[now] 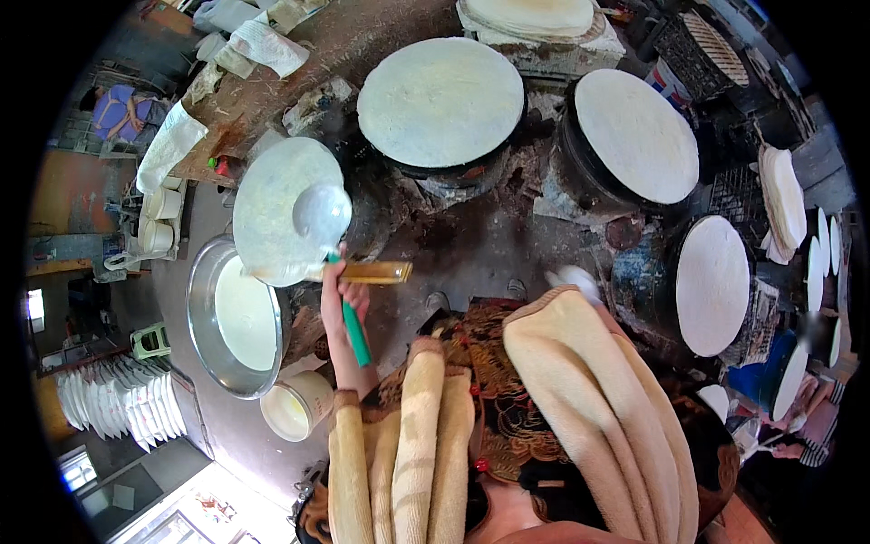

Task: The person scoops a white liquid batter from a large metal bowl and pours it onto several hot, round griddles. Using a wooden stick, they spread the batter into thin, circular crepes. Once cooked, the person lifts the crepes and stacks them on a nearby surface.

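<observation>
My left hand (342,295) is closed round the green handle (355,334) of a ladle. The ladle's shiny metal bowl (323,214) is over a round pale griddle (272,195) coated with a thin layer of batter. A flat yellow-brown wooden strip (379,272) sticks out to the right by the same hand; I cannot tell whether my fingers grip it too. My right hand (580,282), in what looks like a white glove, is beyond the end of a tan sleeve cover, near the right-hand griddles. It is blurred and partly hidden, so its fingers do not show clearly.
A metal basin (201,317) of white batter stands left, with a white bucket (299,406) beside it. More round griddles (441,102), (637,136), (713,286) curve round me. Stacked pale rounds (784,201) lie right. People (122,111) are at the far left and right edges.
</observation>
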`<state>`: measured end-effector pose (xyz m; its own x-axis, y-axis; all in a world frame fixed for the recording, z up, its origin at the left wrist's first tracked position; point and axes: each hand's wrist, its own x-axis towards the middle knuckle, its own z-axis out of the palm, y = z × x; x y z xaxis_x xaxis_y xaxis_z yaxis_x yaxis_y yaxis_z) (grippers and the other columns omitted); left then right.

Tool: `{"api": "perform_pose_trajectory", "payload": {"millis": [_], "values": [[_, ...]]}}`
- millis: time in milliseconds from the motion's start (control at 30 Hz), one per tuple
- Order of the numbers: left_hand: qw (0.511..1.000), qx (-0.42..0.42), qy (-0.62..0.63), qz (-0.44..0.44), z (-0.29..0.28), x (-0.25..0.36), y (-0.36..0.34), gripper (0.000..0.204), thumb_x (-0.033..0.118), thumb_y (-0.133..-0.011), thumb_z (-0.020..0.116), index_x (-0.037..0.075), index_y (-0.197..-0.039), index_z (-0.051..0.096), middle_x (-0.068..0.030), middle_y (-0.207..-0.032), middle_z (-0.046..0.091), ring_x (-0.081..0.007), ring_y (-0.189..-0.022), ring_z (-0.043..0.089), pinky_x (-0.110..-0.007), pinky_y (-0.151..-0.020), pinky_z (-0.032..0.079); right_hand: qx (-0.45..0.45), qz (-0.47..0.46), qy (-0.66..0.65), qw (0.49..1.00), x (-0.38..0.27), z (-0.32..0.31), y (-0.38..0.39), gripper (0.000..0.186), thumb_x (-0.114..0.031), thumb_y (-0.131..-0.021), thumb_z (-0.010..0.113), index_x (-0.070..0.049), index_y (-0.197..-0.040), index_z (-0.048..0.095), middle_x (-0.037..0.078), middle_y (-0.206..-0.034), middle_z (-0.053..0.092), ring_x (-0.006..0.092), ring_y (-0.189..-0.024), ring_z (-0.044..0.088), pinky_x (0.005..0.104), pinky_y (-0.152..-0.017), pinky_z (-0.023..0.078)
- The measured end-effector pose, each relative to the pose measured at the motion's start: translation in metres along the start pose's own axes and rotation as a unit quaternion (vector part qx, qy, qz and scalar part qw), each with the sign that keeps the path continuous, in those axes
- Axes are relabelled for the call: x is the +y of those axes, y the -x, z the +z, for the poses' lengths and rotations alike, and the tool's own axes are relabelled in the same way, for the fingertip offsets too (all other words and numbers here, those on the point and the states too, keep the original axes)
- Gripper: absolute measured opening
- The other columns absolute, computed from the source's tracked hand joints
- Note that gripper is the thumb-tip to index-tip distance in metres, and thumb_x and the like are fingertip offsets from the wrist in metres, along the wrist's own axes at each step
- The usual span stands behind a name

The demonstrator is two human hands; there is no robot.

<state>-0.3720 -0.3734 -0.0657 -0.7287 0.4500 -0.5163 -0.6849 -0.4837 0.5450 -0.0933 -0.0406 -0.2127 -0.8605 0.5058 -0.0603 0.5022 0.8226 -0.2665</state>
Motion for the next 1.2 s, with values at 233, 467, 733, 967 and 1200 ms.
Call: {"api": "perform_pose_trajectory", "payload": {"millis": [233, 467, 733, 967, 1200], "values": [[0.988, 0.092, 0.075, 0.097, -0.057, -0.011, 0.083, 0.038, 0.014, -0.094, 0.050, 0.014, -0.132, 0.049, 0.0085, -0.053, 0.039, -0.0032, -0.036, 0.035, -0.018, -0.032, 0.032, 0.057, -0.424, 0.092, 0.899, -0.233, 0.008, -0.225, 0.016, -0.020, -0.079, 0.056, -0.010, -0.084, 0.068, 0.005, -0.094, 0.062, 0.0223, -0.097, 0.055, 0.0359, -0.081, 0.045], [0.969, 0.138, 0.121, 0.168, -0.081, -0.019, 0.130, 0.024, 0.014, -0.093, 0.052, 0.007, -0.115, 0.056, 0.0063, -0.050, 0.042, -0.0047, -0.035, 0.037, -0.019, -0.032, 0.034, -0.070, -0.440, 0.197, 0.873, -0.247, 0.060, -0.289, 0.031, -0.016, -0.078, 0.057, 0.000, -0.103, 0.067, 0.019, -0.110, 0.060, 0.0323, -0.106, 0.055, 0.0406, -0.088, 0.046], [0.978, 0.060, 0.093, 0.174, -0.075, -0.007, 0.104, 0.037, 0.015, -0.094, 0.049, 0.004, -0.130, 0.050, 0.0050, -0.052, 0.046, -0.0031, -0.036, 0.037, -0.017, -0.033, 0.035, -0.043, -0.361, -0.026, 0.931, -0.123, 0.008, -0.233, 0.019, -0.010, -0.081, 0.048, 0.000, -0.095, 0.055, 0.022, -0.095, 0.061, 0.0372, -0.094, 0.061, 0.0440, -0.080, 0.049], [0.990, 0.044, 0.035, 0.132, -0.040, -0.013, 0.068, 0.035, 0.014, -0.093, 0.051, 0.005, -0.127, 0.052, 0.0061, -0.051, 0.041, -0.0053, -0.035, 0.034, -0.019, -0.032, 0.032, -0.053, -0.142, 0.219, 0.964, -0.008, -0.040, -0.233, 0.029, -0.017, -0.081, 0.056, 0.005, -0.097, 0.066, 0.018, -0.091, 0.068, 0.0335, -0.081, 0.066, 0.0448, -0.069, 0.053], [0.997, 0.016, 0.018, 0.075, -0.034, -0.013, 0.040, 0.042, 0.015, -0.093, 0.052, 0.007, -0.134, 0.047, 0.0070, -0.052, 0.034, -0.0041, -0.037, 0.032, -0.019, -0.033, 0.030, -0.154, -0.144, -0.103, 0.972, -0.013, 0.009, -0.118, 0.037, -0.035, -0.083, 0.053, -0.001, -0.083, 0.069, 0.022, -0.084, 0.067, 0.0404, -0.080, 0.065, 0.0455, -0.074, 0.052]]}}
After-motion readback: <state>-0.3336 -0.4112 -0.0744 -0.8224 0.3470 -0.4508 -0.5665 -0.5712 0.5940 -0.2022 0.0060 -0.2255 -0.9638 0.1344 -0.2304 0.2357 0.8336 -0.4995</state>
